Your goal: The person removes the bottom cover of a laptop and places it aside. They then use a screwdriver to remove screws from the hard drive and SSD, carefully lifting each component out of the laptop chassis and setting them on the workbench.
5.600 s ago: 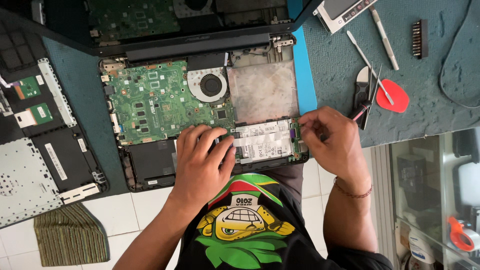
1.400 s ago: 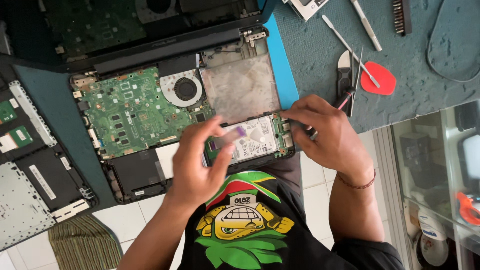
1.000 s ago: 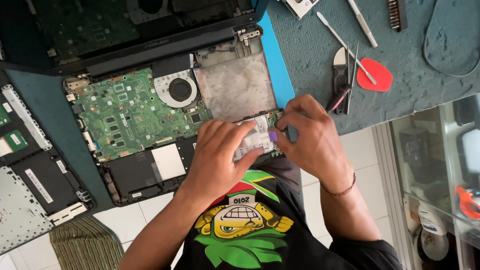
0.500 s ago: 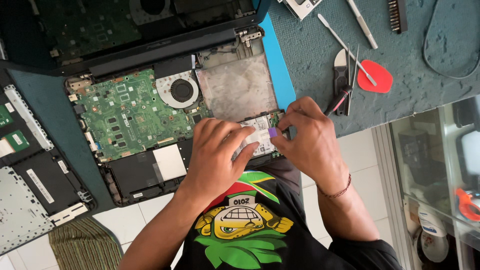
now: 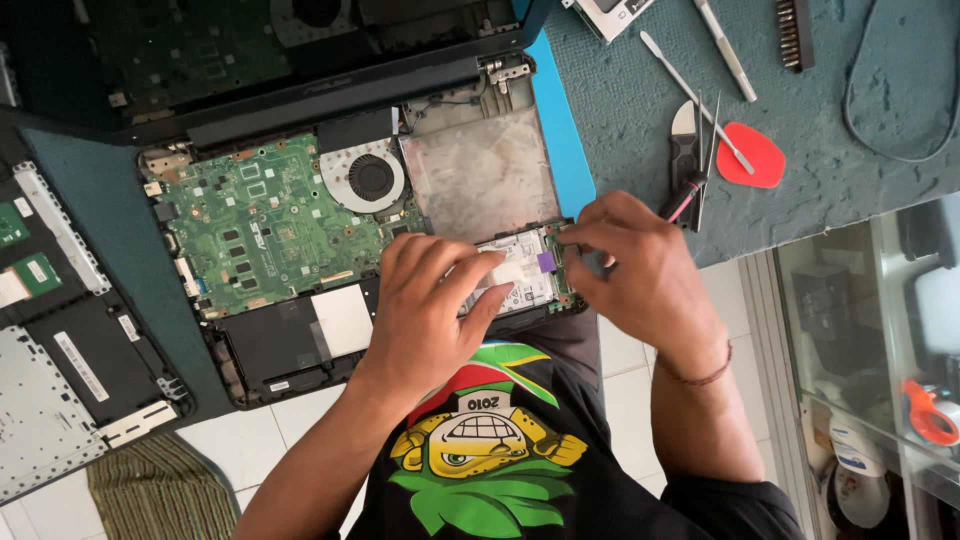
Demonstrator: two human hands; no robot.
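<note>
- Silver metal shows between our two hands: the hard drive lies flat in its bay at the near right corner of the opened laptop base, close to the near edge of the counter.
- Our left hand rests palm down on the drive's left half, fingers spread and laid flat on its label — pressing or steadying, not closed round it.
- Our right hand sits at the drive's right end, fingertips pinched together at the connector edge beside a small purple tab; what the grip of that hand has closed on is hidden, so we cannot tell.
- Left of the drive, the green motherboard fills the middle of the base, with the round cooling fan at its far right and the black battery bay toward the near edge.
- Behind the drive lies a bare grey metal tray.
- A blue strip runs along the laptop's right side.
- On the teal mat to the right — well apart from the hands — lie a red pick, slim metal tools and a bit holder near the far edge.
- A detached black bottom cover lies at the counter's left edge.
</note>
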